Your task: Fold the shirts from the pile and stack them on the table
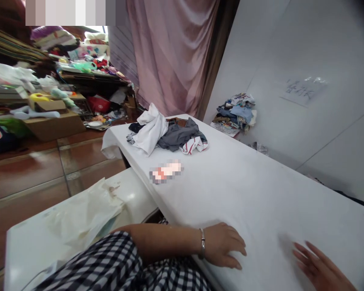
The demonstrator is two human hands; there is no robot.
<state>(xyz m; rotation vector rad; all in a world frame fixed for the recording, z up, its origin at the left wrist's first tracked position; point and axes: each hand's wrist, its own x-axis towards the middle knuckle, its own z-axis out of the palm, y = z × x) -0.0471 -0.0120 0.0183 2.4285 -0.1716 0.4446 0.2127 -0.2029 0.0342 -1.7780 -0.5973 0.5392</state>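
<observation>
My left hand (223,245), with a silver bracelet (203,241) at the wrist, rests on the white-covered table (248,190) near its front edge. Its fingers are spread a little and hold nothing. To the right, my right hand (317,264) hovers by the tabletop, slightly blurred, fingers extended with nothing in them. Farther off on the table lies a heap of clothes: a white garment (151,129), a dark grey garment (180,135) and a white piece with red stripes (194,145). Nearer than the heap lies a small pixelated item (166,171) whose kind is hidden.
A lower white surface (133,190) with a crumpled plastic bag (81,214) adjoins the table at left. A pile of folded clothes (238,111) stands by the wall. A pink curtain (172,52) hangs behind; cardboard boxes (54,123) and clutter fill the left background.
</observation>
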